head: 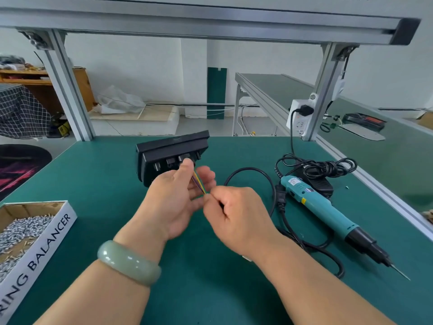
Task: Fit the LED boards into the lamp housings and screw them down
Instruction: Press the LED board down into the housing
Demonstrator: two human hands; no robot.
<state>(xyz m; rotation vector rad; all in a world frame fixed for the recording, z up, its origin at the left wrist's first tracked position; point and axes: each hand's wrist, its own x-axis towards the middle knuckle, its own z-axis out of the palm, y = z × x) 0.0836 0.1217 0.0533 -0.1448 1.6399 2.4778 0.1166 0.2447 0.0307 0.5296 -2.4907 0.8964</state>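
Screws, small and silvery, fill an open cardboard box with a white printed side at the left edge of the green matted surface. Just right of it the left hand, a pale green bangle on its wrist, reaches to the black plastic lamp housing, which stands tilted on the surface at centre. The thumb tip touches the housing and the fingers are loosely spread behind a bundle of thin coloured wires; whether this grip pinches the wires I cannot tell. The right hand has its grip pressed together on the free end of the wires, drawing them out from the housing. Further right the teal electric screwdriver lies flat beside its coiled black cable, held by no one. No LED board can be made out, so the job looks early: wires are being sorted, while seating the board and driving screws are likely left.
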